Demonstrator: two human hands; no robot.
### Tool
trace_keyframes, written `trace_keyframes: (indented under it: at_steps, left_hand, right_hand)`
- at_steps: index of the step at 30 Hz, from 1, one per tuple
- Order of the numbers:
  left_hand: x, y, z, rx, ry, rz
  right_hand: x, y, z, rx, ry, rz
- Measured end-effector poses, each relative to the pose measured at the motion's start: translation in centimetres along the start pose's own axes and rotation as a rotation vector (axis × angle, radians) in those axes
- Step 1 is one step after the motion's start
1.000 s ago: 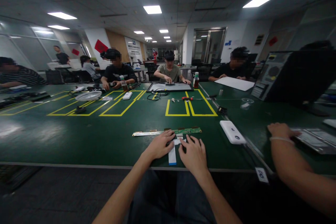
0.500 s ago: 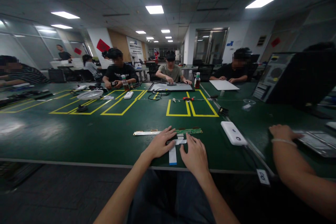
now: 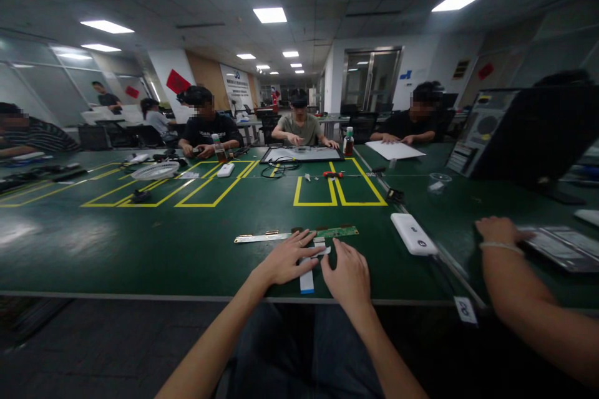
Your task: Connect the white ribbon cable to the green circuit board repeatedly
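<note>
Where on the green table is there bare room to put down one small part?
Bare green table lies left of the left hand, nearer than the yellow tape. A smaller patch lies between the right hand and the white box. It is crowded at the circuit board and ribbon cable.

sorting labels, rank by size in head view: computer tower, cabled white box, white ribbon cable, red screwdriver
1. computer tower
2. cabled white box
3. white ribbon cable, partly covered
4. red screwdriver

ribbon cable (image 3: 306,282): smooth plastic | circuit strip (image 3: 276,237): shiny metallic | tabletop (image 3: 163,252): smooth, glossy
</note>
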State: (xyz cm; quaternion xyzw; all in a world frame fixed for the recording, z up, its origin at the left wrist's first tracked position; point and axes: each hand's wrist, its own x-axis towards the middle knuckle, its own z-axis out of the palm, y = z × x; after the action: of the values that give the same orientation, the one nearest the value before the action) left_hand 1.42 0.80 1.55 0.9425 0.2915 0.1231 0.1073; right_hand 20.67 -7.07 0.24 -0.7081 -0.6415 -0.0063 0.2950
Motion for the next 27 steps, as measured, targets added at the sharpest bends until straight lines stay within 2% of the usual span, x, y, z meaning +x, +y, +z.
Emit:
trace_keyframes:
  at_steps: [11, 15, 18, 22, 27]
  left_hand:
    - [-0.1, 0.0, 0.1, 0.008, 0.019, -0.023]
    - [-0.7, -1.1, 0.0, 0.017, 0.022, -0.089]
    - [-2.0, -2.9, -0.4, 0.043, 0.035, -0.161]
    - [-6.3, -6.7, -1.5, 0.105, 0.034, -0.289]
    - [-15.7, -13.5, -4.3, 0.204, 0.029, -0.595]
  right_hand:
    - [0.0, 0.2, 0.4, 0.021, 0.023, -0.012]
    - [0.0, 0.1, 0.3, 0.026, 0.023, 0.001]
    - [-0.1, 0.2, 0.2, 0.037, 0.017, 0.002]
    - [-0.1, 0.2, 0.1, 0.045, 0.014, 0.001]
    - [-0.1, 0.2, 0.2, 0.051, 0.017, 0.0]
